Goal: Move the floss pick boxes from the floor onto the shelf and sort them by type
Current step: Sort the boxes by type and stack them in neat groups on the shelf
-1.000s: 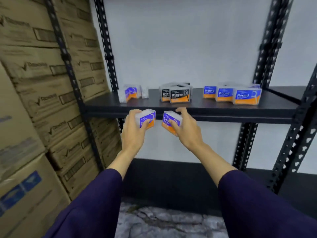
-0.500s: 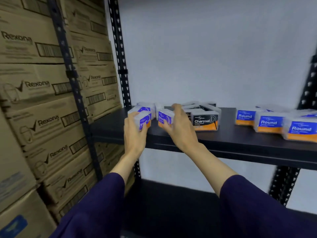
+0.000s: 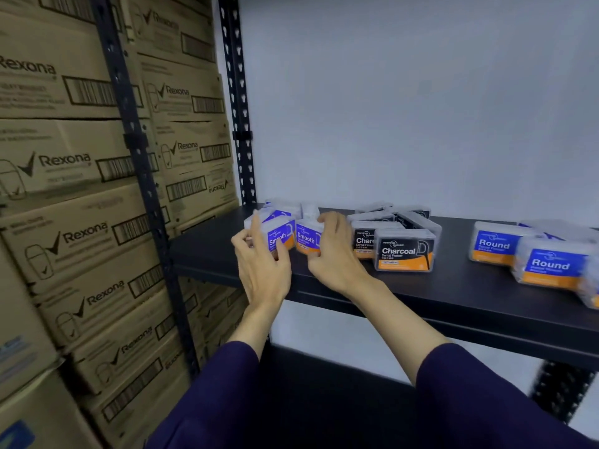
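Two purple-and-orange "Smooth" floss pick boxes rest side by side at the left end of the black shelf (image 3: 421,286). My left hand (image 3: 262,267) wraps around the left Smooth box (image 3: 280,236). The fingers of my right hand (image 3: 334,251) are closed around the right Smooth box (image 3: 306,239). More Smooth boxes (image 3: 278,210) lie just behind them. A cluster of black "Charcoal" boxes (image 3: 403,251) stands at mid-shelf, right of my right hand. Blue "Round" boxes (image 3: 549,265) sit further right.
Stacked brown Rexona cartons (image 3: 81,189) fill the neighbouring rack on the left. Black perforated uprights (image 3: 238,102) frame the shelf. A white wall lies behind it, and a dark lower level (image 3: 324,400) runs under it.
Both hands rose from below the shelf edge and carried the two Smooth boxes onto the shelf's left end, in front of the other Smooth boxes. The view moved closer and leftward.
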A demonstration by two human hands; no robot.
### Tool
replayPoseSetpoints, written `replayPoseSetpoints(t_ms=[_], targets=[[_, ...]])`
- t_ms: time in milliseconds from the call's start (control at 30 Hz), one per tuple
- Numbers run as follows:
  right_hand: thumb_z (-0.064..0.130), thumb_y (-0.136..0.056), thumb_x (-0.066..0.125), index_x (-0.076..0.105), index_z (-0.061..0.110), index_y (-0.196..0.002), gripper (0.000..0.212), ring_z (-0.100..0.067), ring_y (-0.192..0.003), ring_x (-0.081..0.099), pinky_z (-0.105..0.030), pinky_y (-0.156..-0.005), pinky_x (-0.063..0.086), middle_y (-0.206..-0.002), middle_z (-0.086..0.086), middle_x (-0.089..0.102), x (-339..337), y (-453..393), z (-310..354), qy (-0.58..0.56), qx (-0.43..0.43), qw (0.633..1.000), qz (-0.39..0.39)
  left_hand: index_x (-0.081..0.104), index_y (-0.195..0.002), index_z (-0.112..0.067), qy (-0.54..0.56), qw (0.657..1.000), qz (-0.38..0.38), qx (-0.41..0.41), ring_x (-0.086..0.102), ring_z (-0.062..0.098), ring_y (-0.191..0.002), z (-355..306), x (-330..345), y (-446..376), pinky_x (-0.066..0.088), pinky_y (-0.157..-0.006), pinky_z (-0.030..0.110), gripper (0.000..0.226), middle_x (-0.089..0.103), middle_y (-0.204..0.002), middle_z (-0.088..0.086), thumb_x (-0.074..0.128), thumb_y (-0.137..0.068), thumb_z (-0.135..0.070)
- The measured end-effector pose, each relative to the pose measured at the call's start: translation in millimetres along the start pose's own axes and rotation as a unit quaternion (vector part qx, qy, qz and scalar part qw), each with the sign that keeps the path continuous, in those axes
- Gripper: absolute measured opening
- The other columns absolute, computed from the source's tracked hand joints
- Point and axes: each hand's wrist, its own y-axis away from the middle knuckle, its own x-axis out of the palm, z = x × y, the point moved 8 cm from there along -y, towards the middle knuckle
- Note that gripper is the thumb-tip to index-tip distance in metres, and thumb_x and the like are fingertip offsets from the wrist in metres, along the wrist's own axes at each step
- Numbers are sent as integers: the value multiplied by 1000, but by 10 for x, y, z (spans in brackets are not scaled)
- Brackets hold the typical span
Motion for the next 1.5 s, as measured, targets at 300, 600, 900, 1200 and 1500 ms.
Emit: replayPoseSetpoints(t_ms=[300, 600, 900, 1200, 1500], targets=[[-9, -71, 53, 34, 0, -126, 58, -25, -132, 22, -21, -104, 26, -143, -14, 20, 70, 7, 0, -16, -25, 999, 37, 11, -154, -15, -35, 999, 15, -21, 38, 23, -122, 22, 114, -33, 31, -102, 41, 70, 28, -138, 13, 50, -96, -14], [-12, -86, 49, 34, 20, -141, 65, -26, -135, 36, -40, -103, 44, -152, -6, 20, 98, 4, -58, -32, -15, 998, 50, 8, -152, -15, -61, 992, 64, -94, 32, 28, -133, 111, 187, -83, 20, -111, 43, 68, 22, -151, 13, 46, -96, -10], [1, -92, 50, 26, 14, -143, 58, -29, -106, 57, -47, -85, 51, -128, -15, 52, 49, -17, -81, -16, 13, 1000, 13, 2, -151, -16, -100, 980, 124, -123, 36, 29, -129, 199, 244, -146, 21, -107, 42, 79, 22, -156, 10, 51, -90, -10], [9, -96, 48, 27, 23, -137, 49, -40, -97, 58, -42, -76, 49, -111, -19, 61, 102, 5, -64, 35, 19, 998, 39, 9, -147, -15, -99, 980, 125, -118, 36, 29, -131, 194, 252, -164, 19, -109, 42, 71, 26, -152, 13, 53, -91, -15], [7, -96, 45, 12, 33, -149, 68, -40, -97, 59, -44, -80, 50, -112, -23, 60, 205, -23, -75, 55, 12, 995, 87, -2, -151, -15, -147, 966, 171, -130, 36, 30, -130, 247, 285, -203, 21, -108, 43, 84, 21, -155, 12, 54, -89, -14]])
